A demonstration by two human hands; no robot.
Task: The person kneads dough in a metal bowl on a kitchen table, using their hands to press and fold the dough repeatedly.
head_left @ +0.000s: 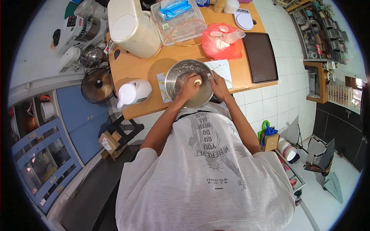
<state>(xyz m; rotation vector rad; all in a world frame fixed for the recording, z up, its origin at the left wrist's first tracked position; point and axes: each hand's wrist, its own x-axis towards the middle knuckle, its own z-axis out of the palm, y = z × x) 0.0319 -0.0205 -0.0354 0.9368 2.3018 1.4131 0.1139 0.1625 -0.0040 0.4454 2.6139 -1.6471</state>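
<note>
A metal mixing bowl (181,73) stands on the wooden table (135,69), on a white sheet. My left hand (189,87) is down inside the bowl, closed around a pale lump of dough (197,81). My right hand (219,85) grips the bowl's right rim and holds it steady. Smears of flour or dough coat the bowl's inner wall.
A white jug (135,93) stands left of the bowl. Behind are a cream appliance (133,27), a clear lidded box (179,21), a red plastic bag (221,40), a kitchen scale (243,19) and a dark tray (261,57). Mixers and a fan lie at the left.
</note>
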